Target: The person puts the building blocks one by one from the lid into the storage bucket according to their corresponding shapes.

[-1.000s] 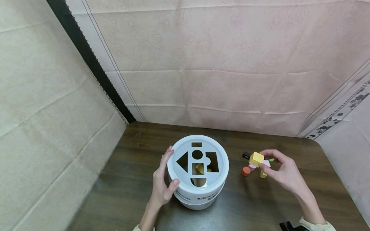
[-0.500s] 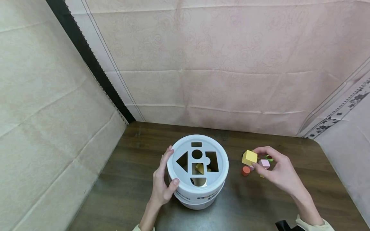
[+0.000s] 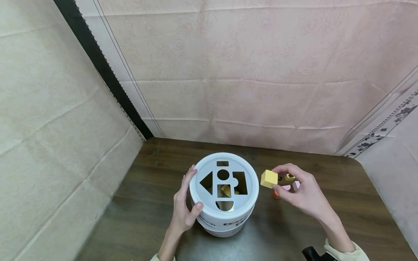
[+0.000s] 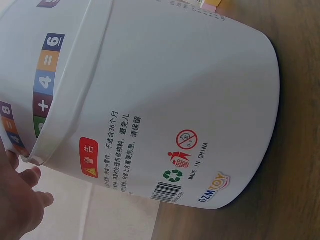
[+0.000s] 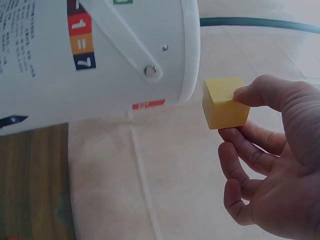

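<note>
A white shape-sorter bucket (image 3: 213, 221) stands upright on the table, its lid (image 3: 243, 204) cut with several shaped holes. My left hand (image 3: 184, 208) holds the bucket's left side at the lid rim, thumb toward the front and fingers farther back. In the left wrist view its curled fingertips (image 4: 31, 176) touch the rim. To the right of the bucket, my right hand (image 3: 305, 192) pinches a yellow cube (image 3: 269, 178) between thumb and fingers. The right wrist view has this cube (image 5: 225, 106) close to the lid edge but apart from it.
Loose blocks lie partly hidden beneath and behind my right hand: a red-orange one (image 3: 275, 195), a pink one (image 3: 296, 185) and a yellow one (image 3: 289, 177). Through the lid holes a yellow block (image 3: 226, 190) shows inside. Cloth-covered walls (image 3: 245, 90) enclose the wooden table (image 3: 137, 217).
My right hand has carried the yellow cube left, from above the loose blocks to near the bucket's right edge. My left hand and the bucket have stayed put.
</note>
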The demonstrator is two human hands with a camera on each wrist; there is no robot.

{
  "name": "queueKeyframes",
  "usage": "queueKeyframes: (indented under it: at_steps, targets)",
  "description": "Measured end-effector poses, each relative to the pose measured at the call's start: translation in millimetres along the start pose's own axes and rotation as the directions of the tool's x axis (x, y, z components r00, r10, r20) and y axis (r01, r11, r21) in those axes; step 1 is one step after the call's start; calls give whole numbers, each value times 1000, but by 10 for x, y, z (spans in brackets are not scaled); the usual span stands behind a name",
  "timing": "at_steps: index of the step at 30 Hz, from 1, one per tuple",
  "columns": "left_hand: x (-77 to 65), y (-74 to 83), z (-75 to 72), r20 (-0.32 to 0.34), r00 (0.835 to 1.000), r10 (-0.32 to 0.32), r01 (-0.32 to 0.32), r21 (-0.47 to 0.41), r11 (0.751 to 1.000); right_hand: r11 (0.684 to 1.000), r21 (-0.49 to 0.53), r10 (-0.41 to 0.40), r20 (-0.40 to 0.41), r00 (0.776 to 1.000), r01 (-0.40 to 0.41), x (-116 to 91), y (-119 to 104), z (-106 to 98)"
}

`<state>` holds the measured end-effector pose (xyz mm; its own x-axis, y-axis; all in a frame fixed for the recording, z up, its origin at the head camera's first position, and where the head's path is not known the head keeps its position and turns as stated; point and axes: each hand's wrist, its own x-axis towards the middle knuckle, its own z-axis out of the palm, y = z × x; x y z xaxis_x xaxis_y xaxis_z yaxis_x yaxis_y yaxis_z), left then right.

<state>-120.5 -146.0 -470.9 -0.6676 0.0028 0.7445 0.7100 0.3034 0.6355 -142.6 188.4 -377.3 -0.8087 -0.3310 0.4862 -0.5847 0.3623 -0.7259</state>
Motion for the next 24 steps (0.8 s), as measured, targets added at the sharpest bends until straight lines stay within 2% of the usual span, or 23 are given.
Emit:
queueKeyframes:
  at_steps: [3,11,18,24]
  targets:
    - [2,0,2,-2,1000,3,-3,-2,1000,999,31,-11,21,1000,11,32,-48,39]
    - [-2,1,3,-2,1000,4,-4,1,1000,998,29,-65,57,996,63,124,-155,149]
    - [-3,5,4,-3,1000,5,-5,3,1000,995,-38,-87,103,991,91,192,-212,262]
    - [-3,1,3,-2,1000,-3,3,1,1000,985,-47,-160,108,981,166,241,-229,387]
